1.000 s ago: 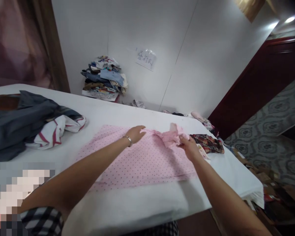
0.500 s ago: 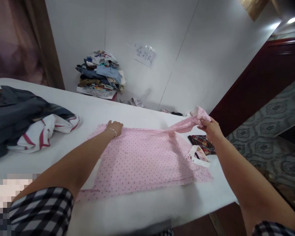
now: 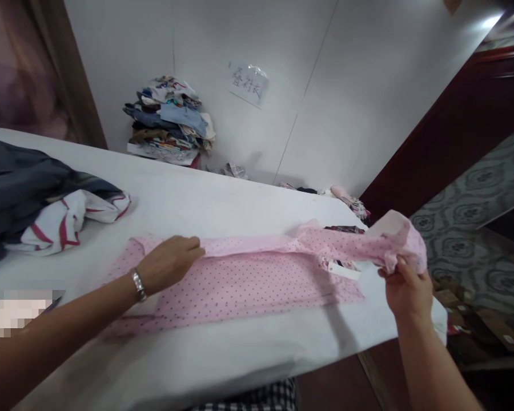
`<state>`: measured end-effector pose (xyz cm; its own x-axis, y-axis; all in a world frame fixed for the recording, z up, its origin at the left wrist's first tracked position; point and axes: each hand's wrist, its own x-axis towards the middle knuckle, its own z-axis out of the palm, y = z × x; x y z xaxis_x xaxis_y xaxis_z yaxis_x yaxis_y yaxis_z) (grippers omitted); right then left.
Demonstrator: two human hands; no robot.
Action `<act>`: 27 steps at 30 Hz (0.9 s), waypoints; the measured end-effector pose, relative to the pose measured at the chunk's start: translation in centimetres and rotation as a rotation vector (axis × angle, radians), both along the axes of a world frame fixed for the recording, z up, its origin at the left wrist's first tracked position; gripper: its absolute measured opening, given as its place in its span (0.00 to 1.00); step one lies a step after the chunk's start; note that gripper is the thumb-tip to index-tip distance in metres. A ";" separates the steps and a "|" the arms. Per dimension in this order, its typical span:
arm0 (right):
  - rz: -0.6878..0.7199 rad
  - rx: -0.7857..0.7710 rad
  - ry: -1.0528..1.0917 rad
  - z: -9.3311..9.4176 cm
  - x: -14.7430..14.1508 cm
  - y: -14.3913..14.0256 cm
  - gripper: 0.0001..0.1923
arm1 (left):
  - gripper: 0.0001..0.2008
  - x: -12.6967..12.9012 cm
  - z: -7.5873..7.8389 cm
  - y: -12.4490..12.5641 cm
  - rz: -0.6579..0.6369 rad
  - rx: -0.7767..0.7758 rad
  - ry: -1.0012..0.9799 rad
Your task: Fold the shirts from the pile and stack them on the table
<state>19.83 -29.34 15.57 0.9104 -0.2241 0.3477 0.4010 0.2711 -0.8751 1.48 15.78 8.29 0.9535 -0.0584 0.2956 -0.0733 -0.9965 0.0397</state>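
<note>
White table (image 3: 240,200), pink dotted shirt (image 3: 248,288) spread across its middle, far edge partly folded over. Grey heap (image 3: 29,177) on the table at left, apart from shirt. Clothes stack (image 3: 167,123) at table's far side, by the wall. Shirt's sleeve (image 3: 360,245) stretched to the right, end lifted. Left hand (image 3: 169,262): fingers curled tight on shirt's far edge. Right hand (image 3: 411,294): thumb and fingers pinching sleeve end. Silver bracelet (image 3: 137,285) on left wrist.

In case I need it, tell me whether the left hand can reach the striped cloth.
Probably yes: the striped cloth lies nearby with nothing standing between, though the left hand seems to hold the pink shirt.
</note>
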 end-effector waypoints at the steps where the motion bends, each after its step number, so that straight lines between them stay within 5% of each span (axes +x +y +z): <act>1: -0.005 0.002 0.019 -1.0 -1.1 -0.6 0.17 | 0.15 -0.8 -0.9 -0.4 -0.032 0.024 0.023; 7: 0.012 -0.010 0.100 -4.1 -6.2 -2.2 0.15 | 0.16 -2.4 -3.6 -0.1 0.084 0.061 0.093; 15: -0.041 -0.242 -0.058 -3.1 -10.7 -1.1 0.12 | 0.21 -3.0 -3.5 0.7 0.211 0.026 0.093; 23: -0.262 -0.174 -0.072 -3.5 -10.6 -1.4 0.14 | 0.18 -6.5 -1.4 3.3 0.437 0.051 -0.066; 27: -0.297 -0.272 -0.043 -4.2 -10.5 -2.6 0.15 | 0.17 -8.4 -1.2 4.2 0.549 0.038 0.050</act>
